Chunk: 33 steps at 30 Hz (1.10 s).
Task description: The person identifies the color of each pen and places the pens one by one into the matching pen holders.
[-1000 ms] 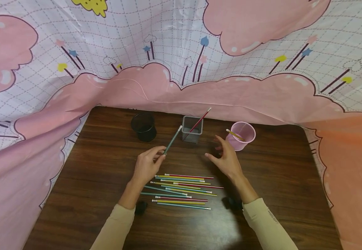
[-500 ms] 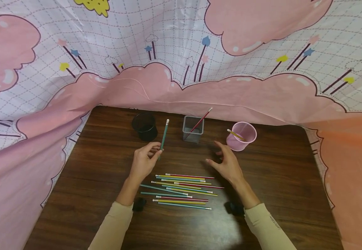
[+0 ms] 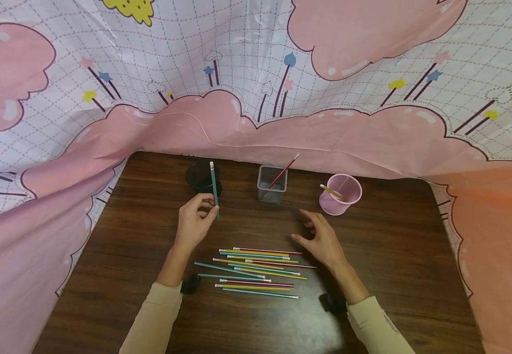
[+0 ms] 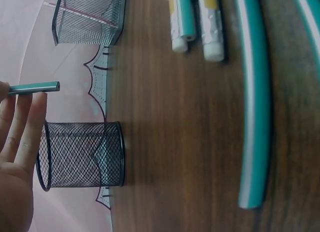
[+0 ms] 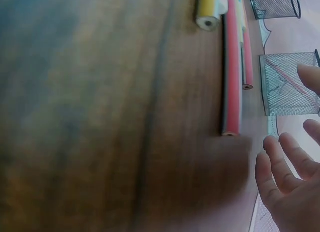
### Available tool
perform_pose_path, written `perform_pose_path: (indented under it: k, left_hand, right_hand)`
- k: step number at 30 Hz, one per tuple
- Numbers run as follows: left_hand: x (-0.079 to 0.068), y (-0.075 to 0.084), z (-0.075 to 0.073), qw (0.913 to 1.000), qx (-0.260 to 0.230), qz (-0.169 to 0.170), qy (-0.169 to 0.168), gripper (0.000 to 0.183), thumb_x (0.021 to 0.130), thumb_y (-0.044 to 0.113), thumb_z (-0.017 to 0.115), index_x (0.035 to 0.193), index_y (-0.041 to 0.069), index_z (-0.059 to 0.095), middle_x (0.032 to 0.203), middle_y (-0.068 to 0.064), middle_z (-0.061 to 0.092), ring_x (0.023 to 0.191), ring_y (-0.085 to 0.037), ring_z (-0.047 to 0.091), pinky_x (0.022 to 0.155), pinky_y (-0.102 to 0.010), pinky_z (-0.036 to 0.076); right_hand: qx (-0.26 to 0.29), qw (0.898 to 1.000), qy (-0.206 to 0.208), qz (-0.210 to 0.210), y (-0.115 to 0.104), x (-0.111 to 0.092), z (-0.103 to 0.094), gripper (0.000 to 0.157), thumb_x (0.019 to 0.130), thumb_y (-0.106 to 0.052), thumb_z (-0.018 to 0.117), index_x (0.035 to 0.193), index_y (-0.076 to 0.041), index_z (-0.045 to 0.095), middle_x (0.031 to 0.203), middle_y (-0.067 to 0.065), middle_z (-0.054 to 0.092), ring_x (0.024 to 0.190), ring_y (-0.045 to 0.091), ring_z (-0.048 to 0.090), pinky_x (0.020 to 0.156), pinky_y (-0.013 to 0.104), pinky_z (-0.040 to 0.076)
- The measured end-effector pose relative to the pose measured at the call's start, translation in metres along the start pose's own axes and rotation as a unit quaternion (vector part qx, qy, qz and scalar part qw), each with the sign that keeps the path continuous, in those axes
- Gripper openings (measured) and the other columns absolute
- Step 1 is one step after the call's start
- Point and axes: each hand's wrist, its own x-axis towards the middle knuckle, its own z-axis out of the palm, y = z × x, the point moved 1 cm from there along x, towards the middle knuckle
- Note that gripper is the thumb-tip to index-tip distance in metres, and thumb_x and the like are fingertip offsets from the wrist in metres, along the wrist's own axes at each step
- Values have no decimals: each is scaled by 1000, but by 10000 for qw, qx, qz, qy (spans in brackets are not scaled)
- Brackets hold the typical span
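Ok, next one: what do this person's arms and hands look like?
Both the left hand and right hand are bare, with no gloves visible. Pale beige sleeves stop partway along the forearms; the right one has a small darker marking, too small to read. A small black object shows beside each forearm.

A dark wooden table (image 3: 397, 246) spans the near side. Cloth (image 3: 238, 37) printed with pink clouds (image 3: 366, 34) hangs beyond its far edge.

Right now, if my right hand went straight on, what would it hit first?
Probably the grey box, ahead and to the left of your right hand; height is unclear, so it might pass above.
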Motion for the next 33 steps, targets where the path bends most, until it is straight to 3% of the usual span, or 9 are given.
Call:
perform_pose_path:
  k: [5,12,21,33]
  left_hand:
    - [4,2,-6,9997,-74,-1,232,24,79,-1,68,100,5,60,90,-8,61,79,-20,63,56,-25,54]
    - [16,27,-17,9990,-229,145,356,24,77,-9,65,99,-6,57,89,-17,60,77,-26,62,60,-30,54]
    - [27,26,-29,9982,-217,0,552,29,77,-8,66,105,-2,58,88,-16,60,77,-25,62,62,-25,54]
    - [40,29,-35,9976,-120,93,669,28,79,-7,65,106,-4,57,87,-18,60,76,-26,62,58,-31,54]
  right_hand:
    - [37,10000,-8,-56,3,-6,3,71,70,-37,78,131,-21,47,116,4,54,94,20,57,77,38,48]
    - [106,9999,-14,-95,3,-9,3,69,70,-37,78,130,-20,49,117,4,54,93,19,57,76,37,48]
    - [37,9997,-113,-193,1,-13,1,67,69,-35,79,128,-19,52,118,1,52,94,19,58,79,37,48]
    - [-363,9983,-263,-369,-1,-24,1,58,69,-39,78,120,-19,59,119,-6,50,99,15,54,83,34,45]
